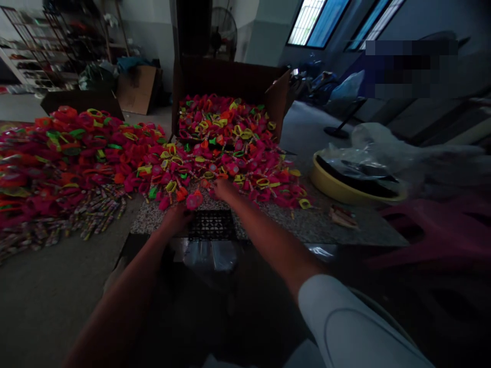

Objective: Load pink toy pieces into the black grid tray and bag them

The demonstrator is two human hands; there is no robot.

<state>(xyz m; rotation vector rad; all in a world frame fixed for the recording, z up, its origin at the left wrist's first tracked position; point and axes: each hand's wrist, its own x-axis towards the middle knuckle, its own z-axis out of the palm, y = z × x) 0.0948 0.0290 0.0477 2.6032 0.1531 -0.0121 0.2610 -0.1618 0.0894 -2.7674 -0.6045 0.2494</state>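
A heap of small bright plastic toys [245,168], pink, orange, yellow and green, some with watch-like loops, covers the speckled tabletop [153,217]. My right hand [224,189] reaches into its near edge, fingers curled down among the toys; what they grip is too small and dark to make out. My left hand [178,219] is lower, at the left side of a black plastic mesh basket [211,225]. Just above its fingers is a round pink toy [194,199]; whether they hold it cannot be seen, as the fingertips are dark and blurred.
Behind the heap stands an open cardboard box [282,99] full of such toys. More toys [76,148] and printed sticks [95,212] pile up at left. To the right are a yellow basin [337,190] with clear plastic and a pink stool [448,225]. Clear bags [210,255] lie below the basket.
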